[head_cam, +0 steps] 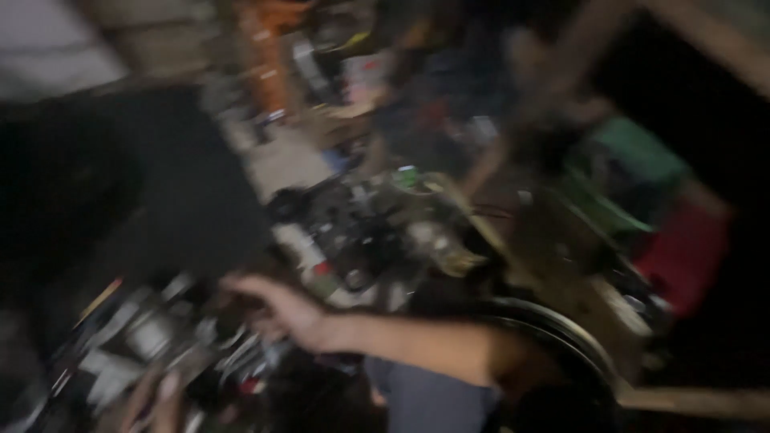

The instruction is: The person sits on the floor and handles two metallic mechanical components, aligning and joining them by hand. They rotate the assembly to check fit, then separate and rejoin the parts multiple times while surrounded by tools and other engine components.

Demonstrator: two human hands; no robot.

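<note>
The view is dark and heavily blurred. My right hand (pixel 277 311) reaches leftward on a bare forearm, its fingers curled over a heap of metal tools and parts (pixel 144 341) at the lower left. Whether it grips anything is lost in the blur. My left hand (pixel 159 403) shows only as a few fingers at the bottom edge, against the same heap; its hold is unclear. More small dark parts (pixel 369 236) lie scattered just beyond the right hand.
A dark round rim, like a wheel or tyre (pixel 573 341), curves at the lower right. A big black shape (pixel 136 192) fills the left. Behind are an orange object (pixel 271 64), a green one (pixel 634 156) and a red one (pixel 690 252).
</note>
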